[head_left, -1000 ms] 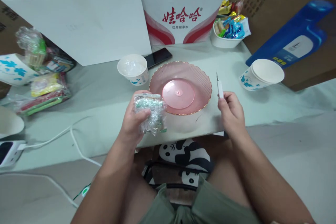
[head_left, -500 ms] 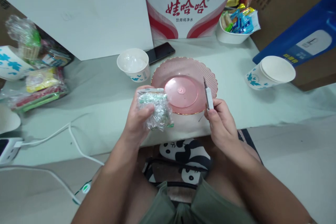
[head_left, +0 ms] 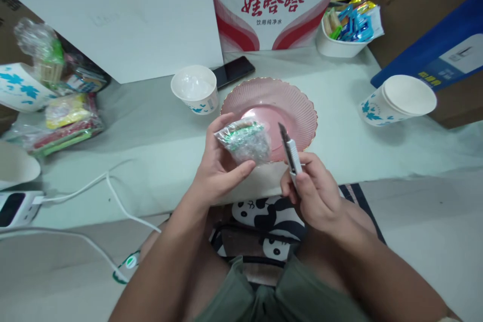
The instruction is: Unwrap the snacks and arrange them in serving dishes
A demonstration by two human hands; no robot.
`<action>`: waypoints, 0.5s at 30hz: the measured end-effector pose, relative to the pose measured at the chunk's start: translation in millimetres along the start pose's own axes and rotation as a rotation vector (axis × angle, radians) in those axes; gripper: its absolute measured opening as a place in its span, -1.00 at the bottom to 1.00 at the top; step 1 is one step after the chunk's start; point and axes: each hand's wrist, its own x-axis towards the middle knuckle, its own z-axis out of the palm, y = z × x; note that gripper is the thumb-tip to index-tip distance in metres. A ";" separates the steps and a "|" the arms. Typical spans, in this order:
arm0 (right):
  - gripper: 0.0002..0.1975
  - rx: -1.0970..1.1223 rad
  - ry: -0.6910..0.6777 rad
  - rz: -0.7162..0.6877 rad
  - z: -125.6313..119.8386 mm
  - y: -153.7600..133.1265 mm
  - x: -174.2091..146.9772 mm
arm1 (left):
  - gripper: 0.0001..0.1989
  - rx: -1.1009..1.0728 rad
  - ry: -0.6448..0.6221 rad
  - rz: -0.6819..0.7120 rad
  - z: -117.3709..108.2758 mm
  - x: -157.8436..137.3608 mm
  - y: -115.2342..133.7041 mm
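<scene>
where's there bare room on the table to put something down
Bare tabletop shows between the pink plate and the stacked paper cups, and between the wrapped snacks and the single cup, bordered in front by the white cable. The plate's near side is crowded: left hand with wrapped packet, right hand with box cutter.

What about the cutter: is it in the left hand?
No, the right hand grips the white-handled cutter, while the left hand holds the clear-wrapped packet.
</scene>
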 end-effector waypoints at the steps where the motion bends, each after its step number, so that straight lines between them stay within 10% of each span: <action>1: -0.74 -0.015 -0.041 0.018 1.9 -3.3 0.4 | -0.25 0.018 -0.017 0.001 1.3 -0.7 0.1; 8: -0.87 -0.200 -0.177 0.068 1.4 -22.9 8.0 | -0.36 0.051 -0.055 0.033 4.0 -3.7 -0.3; 15: -0.80 -0.227 -0.280 0.161 -1.2 -24.0 3.4 | -0.26 -0.028 0.162 0.057 -4.0 4.8 4.2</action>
